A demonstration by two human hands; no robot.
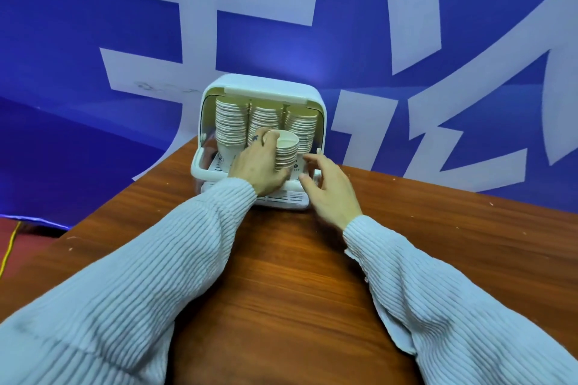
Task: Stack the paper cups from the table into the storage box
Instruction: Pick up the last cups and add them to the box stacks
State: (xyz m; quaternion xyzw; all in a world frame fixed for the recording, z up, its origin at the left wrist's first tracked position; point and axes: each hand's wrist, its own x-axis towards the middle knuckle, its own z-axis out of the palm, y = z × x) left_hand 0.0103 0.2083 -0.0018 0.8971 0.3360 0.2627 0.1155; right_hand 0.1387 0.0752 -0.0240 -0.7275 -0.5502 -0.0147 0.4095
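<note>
A white storage box [266, 84] stands open at the far edge of the wooden table [287, 275]. Inside it stand three tall stacks of paper cups: left [230, 123], middle [266, 117], right [305, 130]. My left hand [261, 166] grips a shorter stack of cups [286, 150] at the box's front opening, mouth toward me. Just right of that stack, my right hand [328, 187] hovers at the box's front right corner with fingers loosely spread, holding nothing.
A blue banner [406, 40] with large white characters hangs right behind the box. The table's left edge runs diagonally; beyond it lie a red floor and a yellow cable [9, 247]. Bare wood stretches toward me between my sleeves.
</note>
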